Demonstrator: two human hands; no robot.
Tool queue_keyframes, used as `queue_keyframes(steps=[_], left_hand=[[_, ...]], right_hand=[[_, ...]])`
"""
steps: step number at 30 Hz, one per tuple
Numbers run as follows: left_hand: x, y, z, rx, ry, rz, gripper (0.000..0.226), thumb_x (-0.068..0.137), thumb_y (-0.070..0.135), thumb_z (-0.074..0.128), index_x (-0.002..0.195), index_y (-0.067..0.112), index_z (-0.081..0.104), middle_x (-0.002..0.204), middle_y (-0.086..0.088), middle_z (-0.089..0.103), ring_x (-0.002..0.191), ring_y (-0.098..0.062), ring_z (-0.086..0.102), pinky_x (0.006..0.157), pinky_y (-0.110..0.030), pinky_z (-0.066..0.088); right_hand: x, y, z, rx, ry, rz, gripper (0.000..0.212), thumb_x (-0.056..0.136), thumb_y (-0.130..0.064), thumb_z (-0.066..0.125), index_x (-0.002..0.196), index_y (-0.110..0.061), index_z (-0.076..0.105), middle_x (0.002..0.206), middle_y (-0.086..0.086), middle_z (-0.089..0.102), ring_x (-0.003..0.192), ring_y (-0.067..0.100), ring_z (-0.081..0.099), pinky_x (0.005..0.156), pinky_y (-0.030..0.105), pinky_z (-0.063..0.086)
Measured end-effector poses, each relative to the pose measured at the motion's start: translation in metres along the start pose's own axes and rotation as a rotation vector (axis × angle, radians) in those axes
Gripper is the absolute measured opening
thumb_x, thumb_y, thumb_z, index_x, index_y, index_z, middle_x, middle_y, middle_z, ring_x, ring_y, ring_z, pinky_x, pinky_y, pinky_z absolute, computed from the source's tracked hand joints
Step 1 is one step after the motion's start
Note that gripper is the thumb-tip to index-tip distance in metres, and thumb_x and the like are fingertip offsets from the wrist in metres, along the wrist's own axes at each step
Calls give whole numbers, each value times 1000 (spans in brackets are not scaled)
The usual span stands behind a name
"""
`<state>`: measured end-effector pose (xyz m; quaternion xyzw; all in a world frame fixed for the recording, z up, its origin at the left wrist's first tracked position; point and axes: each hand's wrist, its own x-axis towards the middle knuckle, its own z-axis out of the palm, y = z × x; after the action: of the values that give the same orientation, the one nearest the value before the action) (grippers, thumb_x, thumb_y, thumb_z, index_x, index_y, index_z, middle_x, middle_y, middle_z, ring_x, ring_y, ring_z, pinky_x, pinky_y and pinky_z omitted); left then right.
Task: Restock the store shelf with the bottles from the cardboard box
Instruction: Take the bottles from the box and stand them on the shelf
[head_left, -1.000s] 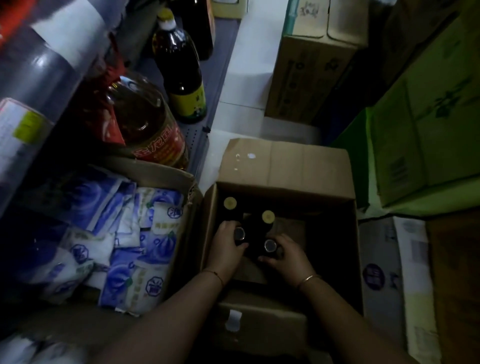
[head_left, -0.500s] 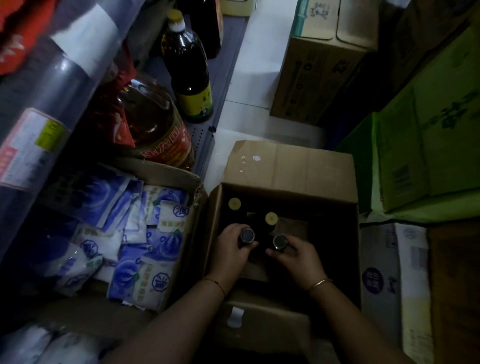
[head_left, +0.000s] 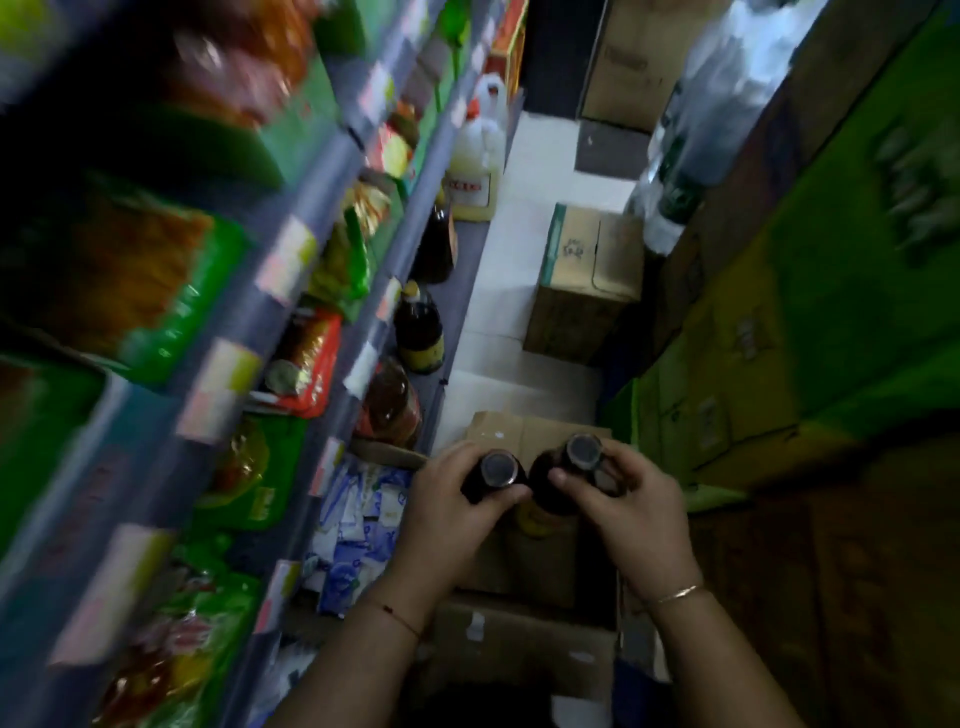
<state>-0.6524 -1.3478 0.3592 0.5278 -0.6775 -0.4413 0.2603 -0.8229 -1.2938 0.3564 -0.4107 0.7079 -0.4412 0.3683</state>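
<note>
Seen from above, looking down a narrow store aisle. Left hand (head_left: 457, 512) wrapped around the neck of a dark bottle (head_left: 497, 470), right hand (head_left: 631, 512) wrapped around the neck of a second dark bottle (head_left: 583, 453). Both bottles upright, long axes vertical, caps facing the camera, side by side and nearly touching, raised above the open cardboard box (head_left: 524, 571) on the floor below. Any bottles left in the box hidden under the hands.

Store shelf (head_left: 291, 312) along the left side, several tiers deep, price tags on the edges, packets and jars blurred. So the goal lies to the left of both hands, with the left hand and its bottle the nearer. Lowest tier (head_left: 457, 301) holding a dark yellow-labelled bottle (head_left: 418, 332), a large amber oil jug (head_left: 389, 405) nearer the hands, and a pale jug (head_left: 475, 166) farther off; bare grey shelf showing between and in front of these. A box of blue-and-white packets (head_left: 358, 519) just left of the left hand.

Little spare room: green cartons (head_left: 779, 338) stacked close on the right, a closed brown carton (head_left: 582, 291) on the pale floor ahead. Likely next: a swing leftward, bottles kept upright, clearing the box flap and the shelf edge.
</note>
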Motion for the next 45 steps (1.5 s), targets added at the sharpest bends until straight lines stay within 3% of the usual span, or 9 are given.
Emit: queue_keyframes(steps=[7,12,15,19,22,26,33,38,45], left_hand=[[0,178,-122,-40,209,263,23,64,28,82,79,22,66,80,5,66,81,-3,61,71,-12,45],[-5,269,-197,-121,337,324,22,68,26,83,82,25,67,84,0,70,82,-11,66,73,-25,52],[-15,311,-234,-130,419,354,21,71,31,80,87,24,69,87,6,72,83,-5,66,71,-24,53],[-28,346,-271,-190,549,343,26,70,36,79,91,24,70,90,6,74,87,-9,69,78,-39,58],[-38,356,-293,-217,620,343,21,72,31,80,91,24,71,89,5,75,85,-12,71,78,-43,59],[-48,352,-316,-234,749,323,20,72,30,80,91,28,73,90,5,76,87,-13,72,80,-47,58],[-66,341,-349,-181,921,309,19,74,28,79,91,31,72,94,8,76,92,-13,71,86,-47,56],[-71,323,-363,-173,1043,276,27,73,29,79,98,25,71,101,7,75,99,-13,70,92,-48,54],[-76,306,-370,-94,1175,147,19,72,37,78,86,28,70,89,5,76,86,-12,72,82,-47,57]], right_hand=[[-3,-214,-49,145,46,-284,26,71,-11,79,93,-22,70,89,-14,70,82,-12,63,75,8,49],[-9,-327,-63,247,16,-465,23,75,-14,75,97,-17,72,88,-6,74,85,6,68,75,21,53],[-12,-380,-61,365,-53,-545,25,78,-9,71,103,-13,71,87,-8,75,86,4,68,73,17,52],[-10,-435,-49,495,-205,-616,22,80,-16,68,101,-22,72,95,8,74,92,17,69,78,30,56],[-6,-464,-33,528,-298,-643,30,80,-24,71,109,-18,69,103,6,74,101,21,68,86,37,56],[-3,-490,-4,622,-468,-686,21,85,-10,64,104,-15,71,99,8,74,95,19,69,80,29,56],[3,-504,54,661,-628,-686,37,82,-18,69,116,-5,64,112,12,70,108,26,65,94,43,52],[2,-508,83,693,-780,-688,30,86,-11,64,116,-7,65,114,10,69,110,24,64,95,41,51],[6,-515,111,645,-923,-691,24,87,-6,61,110,-1,66,106,12,71,99,18,66,84,28,54]])
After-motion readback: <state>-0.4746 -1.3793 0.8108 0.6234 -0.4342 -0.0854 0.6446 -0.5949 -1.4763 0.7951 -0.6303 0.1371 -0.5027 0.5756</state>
